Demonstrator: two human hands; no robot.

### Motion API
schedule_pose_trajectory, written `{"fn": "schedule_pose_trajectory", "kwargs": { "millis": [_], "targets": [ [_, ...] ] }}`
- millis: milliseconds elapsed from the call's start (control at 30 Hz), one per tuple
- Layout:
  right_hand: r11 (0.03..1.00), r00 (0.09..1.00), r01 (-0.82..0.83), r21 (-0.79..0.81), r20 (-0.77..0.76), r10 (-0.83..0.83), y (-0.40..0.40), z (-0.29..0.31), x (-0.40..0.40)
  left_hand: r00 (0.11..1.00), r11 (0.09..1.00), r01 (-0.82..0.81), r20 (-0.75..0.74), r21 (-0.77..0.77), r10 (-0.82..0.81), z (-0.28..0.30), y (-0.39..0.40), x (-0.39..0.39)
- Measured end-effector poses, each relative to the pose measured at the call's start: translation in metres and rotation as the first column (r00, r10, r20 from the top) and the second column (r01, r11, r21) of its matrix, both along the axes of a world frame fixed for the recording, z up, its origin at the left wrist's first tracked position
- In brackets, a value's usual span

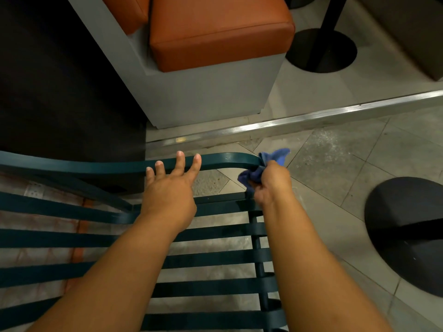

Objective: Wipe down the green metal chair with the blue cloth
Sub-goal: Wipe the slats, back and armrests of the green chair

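Note:
The green metal chair (91, 167) fills the lower left, its slatted seat below me and its curved top rail running across the middle. My right hand (271, 184) grips the bunched blue cloth (266, 167) and presses it against the rail's right-hand bend. My left hand (171, 185) hovers by the rail's middle with fingers straight and spread, the fingertips at the rail; I cannot tell whether they touch it.
A grey bench with orange cushions (215, 32) stands just beyond the chair. A metal floor strip (311, 117) crosses the tiles. Black round table bases stand at the right (407, 236) and far right back (321, 50). A dark wall (60, 80) lies to the left.

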State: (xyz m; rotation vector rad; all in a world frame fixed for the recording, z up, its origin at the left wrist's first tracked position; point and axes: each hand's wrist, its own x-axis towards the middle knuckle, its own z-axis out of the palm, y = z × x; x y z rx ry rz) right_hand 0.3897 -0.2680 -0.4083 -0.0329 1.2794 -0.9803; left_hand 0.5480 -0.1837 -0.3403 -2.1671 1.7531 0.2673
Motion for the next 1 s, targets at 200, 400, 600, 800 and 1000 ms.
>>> {"fn": "schedule_pose_trajectory", "kwargs": {
  "millis": [200, 400, 600, 800, 1000],
  "targets": [
    [1.0, 0.999, -0.015, 0.008, -0.048, 0.015, -0.002, 0.007, 0.006, 1.0, 1.0, 0.005, -0.009, 0.026, -0.005, 0.005, 0.0, 0.001],
    [0.98, 0.953, -0.145, 0.134, -0.249, 0.175, -0.011, 0.024, 0.021, 1.0, 0.999, -0.007, -0.002, 0.034, 0.007, 0.003, 0.0, -0.001],
    [0.678, 0.195, -0.71, 0.19, -0.872, 0.449, 0.04, 0.056, 0.081, 0.999, 0.998, -0.043, 0.022, 0.051, 0.042, 0.003, -0.002, -0.006],
    [0.269, -0.088, -0.96, 0.075, -0.995, -0.039, 0.023, 0.035, 0.041, 1.0, 0.999, -0.012, 0.023, 0.036, 0.011, 0.005, 0.002, -0.003],
    [0.511, 0.629, -0.741, -0.435, -0.717, 0.301, 0.013, -0.005, -0.011, 1.0, 1.0, 0.006, 0.02, 0.022, -0.006, 0.003, 0.002, -0.002]
  ]
}}
